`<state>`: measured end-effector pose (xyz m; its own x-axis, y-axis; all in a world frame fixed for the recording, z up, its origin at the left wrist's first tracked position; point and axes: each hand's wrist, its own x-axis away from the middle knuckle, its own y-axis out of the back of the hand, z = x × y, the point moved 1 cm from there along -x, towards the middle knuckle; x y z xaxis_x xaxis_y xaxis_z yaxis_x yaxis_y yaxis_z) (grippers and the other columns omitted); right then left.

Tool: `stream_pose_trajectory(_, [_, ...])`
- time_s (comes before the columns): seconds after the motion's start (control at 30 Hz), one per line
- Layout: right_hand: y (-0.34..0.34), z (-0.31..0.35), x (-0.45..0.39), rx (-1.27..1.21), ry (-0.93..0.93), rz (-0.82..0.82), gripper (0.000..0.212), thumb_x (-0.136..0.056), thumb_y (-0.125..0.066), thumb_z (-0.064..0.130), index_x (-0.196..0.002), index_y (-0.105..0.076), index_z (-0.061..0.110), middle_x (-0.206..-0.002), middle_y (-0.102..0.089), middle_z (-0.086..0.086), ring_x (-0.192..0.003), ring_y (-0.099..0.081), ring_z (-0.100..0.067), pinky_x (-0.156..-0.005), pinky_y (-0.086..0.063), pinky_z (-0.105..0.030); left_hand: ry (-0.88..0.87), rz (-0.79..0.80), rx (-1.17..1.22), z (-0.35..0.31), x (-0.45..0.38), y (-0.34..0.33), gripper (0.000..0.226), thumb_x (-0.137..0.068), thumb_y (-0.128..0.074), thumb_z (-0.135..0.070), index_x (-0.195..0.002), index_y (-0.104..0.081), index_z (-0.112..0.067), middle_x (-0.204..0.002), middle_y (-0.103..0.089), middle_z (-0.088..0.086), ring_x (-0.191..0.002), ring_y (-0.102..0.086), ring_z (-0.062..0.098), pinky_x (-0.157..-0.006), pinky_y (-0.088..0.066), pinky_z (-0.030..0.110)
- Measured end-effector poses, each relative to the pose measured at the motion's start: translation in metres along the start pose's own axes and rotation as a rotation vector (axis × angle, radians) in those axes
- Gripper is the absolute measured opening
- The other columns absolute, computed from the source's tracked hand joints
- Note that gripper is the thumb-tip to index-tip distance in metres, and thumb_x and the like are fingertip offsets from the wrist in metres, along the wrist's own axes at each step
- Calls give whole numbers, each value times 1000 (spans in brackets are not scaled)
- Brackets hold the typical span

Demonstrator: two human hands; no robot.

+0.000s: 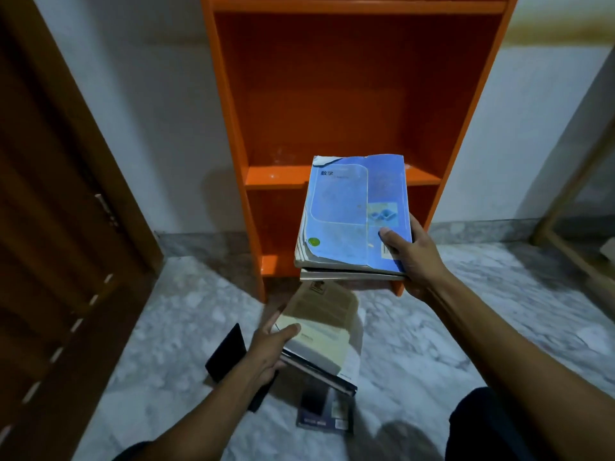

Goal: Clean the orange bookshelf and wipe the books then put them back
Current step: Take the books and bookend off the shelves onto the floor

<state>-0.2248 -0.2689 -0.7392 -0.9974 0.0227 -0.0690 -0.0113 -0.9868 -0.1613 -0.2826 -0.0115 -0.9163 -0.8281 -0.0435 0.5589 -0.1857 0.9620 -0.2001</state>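
Two hands: both were busy with books in front of the tall orange wooden bookshelf (332, 94), whose visible shelves held nothing.
Right hand: the right hand (411, 261) gripped a small stack by its near right corner, thumb on top and fingers curled beneath; the worn blue paperback textbook (352, 214) lay uppermost, with at least one more book under it.
Stack position: it was held level in the air just in front of the bookshelf's lower shelf edge, not resting on it.
Left hand: the left hand (269, 351) held a blurred cream-coloured softcover book (322, 321), thumb over the cover, fingers under a few darker volumes tilted beneath it.
Floor: a dark-covered book (324, 410) lay flat on the grey marbled floor (432, 344), and a thin black rectangular object (226, 354) stood beside the left wrist; it may have been a notebook, but the view was too dim to tell.
Handling: these paperbacks looked light but floppy, with curled, frayed corners, so a one-corner grip would likely let them sag or slide apart.
Best hold: I judged a grip along the spine, or a palm flat under the whole stack, to be safer.
Progress: books appeared ready to go back on the shelf.
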Motion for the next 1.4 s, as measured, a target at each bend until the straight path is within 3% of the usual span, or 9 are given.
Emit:
stream_pose_trajectory(0.07, [3, -19, 4, -6, -45, 10, 53, -98, -59, 7, -146, -43, 21, -130, -65, -12, -97, -70, -33, -62, -60, -29, 61, -21, -11, 31, -4, -1, 70, -68, -87, -28, -131, -59, -36, -122, -70, 9, -109, -66, 34, -95, -51, 59])
stream_pose_trajectory(0.2, [11, -68, 14, -3, -143, 20, 51, -98, -59, 8, -144, -45, 23, -132, -64, -10, -111, -68, -32, -90, -57, -52, 175, -58, 41, 82, -2, 3, 54, -86, -73, -4, -131, -59, -30, -109, -74, 12, -101, -69, 37, -94, -51, 61])
stream_pose_trajectory(0.53, [7, -173, 54, 5, -411, 10, 49, -96, -61, 8, -141, -47, 21, -125, -67, -15, -101, -71, -35, -76, -61, -47, 220, -75, 43, 152, -40, 56, 55, -83, -71, 6, -126, -65, -27, -113, -74, 14, -106, -68, 38, -98, -49, 60])
stream_pose_trajectory(0.73, [11, -233, 89, -40, -575, 8, 49, -96, -59, 6, -141, -47, 21, -128, -67, -13, -109, -68, -34, -90, -57, -53, 311, -277, 9, 159, -40, 63, 21, -99, -54, -14, -112, -68, -6, -84, -63, 10, -75, -60, 22, -57, -47, 29])
stream_pose_trajectory(0.83, [17, -261, 115, 101, -697, -28, 53, -96, -61, 5, -142, -44, 23, -108, -74, -9, -80, -74, -23, -60, -60, -33, 233, -415, -80, 140, -36, 65, 26, -104, -45, -17, -122, -60, -7, -112, -61, 14, -96, -58, 30, -73, -43, 31])
stream_pose_trajectory(0.9, [19, -280, 132, 268, -774, -10, 57, -96, -61, 4, -143, -39, 27, -80, -71, -1, -49, -59, -14, -41, -45, -23, 123, -435, -189, 126, -37, 68, 36, -105, -43, -12, -139, -50, -1, -138, -54, 19, -124, -52, 35, -92, -41, 32])
stream_pose_trajectory(1.03, [13, -306, 144, 430, -783, 13, 54, -94, -58, -5, -141, -42, 16, -115, -64, -7, -84, -63, -16, -73, -52, -24, -45, -452, -322, 103, -46, 69, 37, -103, -48, -11, -139, -51, -1, -141, -54, 18, -130, -50, 34, -110, -40, 40])
stream_pose_trajectory(1.27, [2, -295, 116, 653, -882, 68, 60, -87, -64, 4, -142, -40, 10, -121, -60, -22, -102, -62, -39, -84, -53, -48, -63, -304, -273, 65, -55, 40, 26, -101, -53, -11, -126, -55, -20, -137, -54, 22, -127, -46, 53, -104, -41, 57])
stream_pose_trajectory(1.4, [-12, -227, 92, 765, -889, 114, 80, -90, -66, 22, -156, -21, 16, -141, -48, -23, -121, -55, -42, -99, -49, -48, -83, -277, -427, -4, 5, 8, 35, -102, -52, -18, -137, -53, -18, -143, -52, 13, -131, -50, 31, -96, -42, 32])
